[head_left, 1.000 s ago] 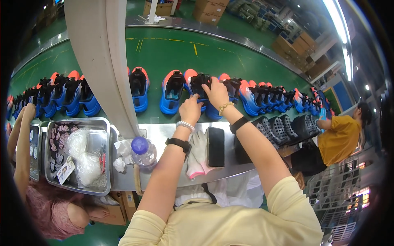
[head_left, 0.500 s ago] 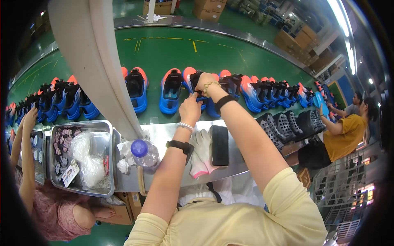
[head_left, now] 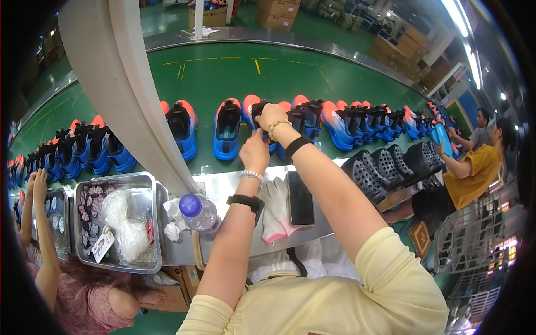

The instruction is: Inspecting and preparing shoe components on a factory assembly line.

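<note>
Lying at left fingers [head_left: 258,135] and beneath right fingers [head_left: 262,118], the shoe [head_left: 249,105] is part-hidden; grip unclear.

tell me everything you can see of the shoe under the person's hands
The shoe has a coral-orange toe, some blue along its side and a black upper that looks like fabric. It is on the green surface, toe pointing away from the person, just right of a similar shoe. The right hand covers much of its top and the left hand is at its near end, so most of the opening and heel are hidden, and the exact grip cannot be told.
</note>
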Demonstrator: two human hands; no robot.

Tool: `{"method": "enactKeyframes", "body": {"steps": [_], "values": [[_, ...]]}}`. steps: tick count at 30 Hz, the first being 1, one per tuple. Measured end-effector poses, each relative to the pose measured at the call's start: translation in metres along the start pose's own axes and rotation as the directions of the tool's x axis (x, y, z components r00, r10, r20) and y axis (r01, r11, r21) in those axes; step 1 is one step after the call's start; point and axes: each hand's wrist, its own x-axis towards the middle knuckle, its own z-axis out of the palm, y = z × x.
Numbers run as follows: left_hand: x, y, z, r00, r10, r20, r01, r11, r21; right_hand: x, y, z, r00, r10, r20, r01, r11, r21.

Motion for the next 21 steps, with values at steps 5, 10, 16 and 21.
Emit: {"method": "enactKeyframes", "body": {"steps": [5,10,16,21], "values": [[0.0,0.002,-0.004,0.998,0.006,0.058,-0.002,0.998,-0.065,0.013,0.008,0.008,0.998,-0.071,0.0,0.071,0.997,-0.027],[0.003,-0.001,-0.008,0.999,-0.021,0.038,0.026,0.989,-0.145,0.018,-0.003,0.012,0.999,-0.046,-0.012,0.046,0.999,0.022],[-0.003,0.016,-0.008,0.995,-0.093,0.017,0.094,0.995,-0.044,0.019,-0.002,0.015,0.995,-0.069,-0.068,0.071,0.997,0.023],[-0.011,0.028,-0.007,0.994,-0.066,-0.09,0.052,0.988,-0.142,-0.011,0.008,-0.02,0.965,-0.174,0.198,0.137,0.973,0.187]]}}
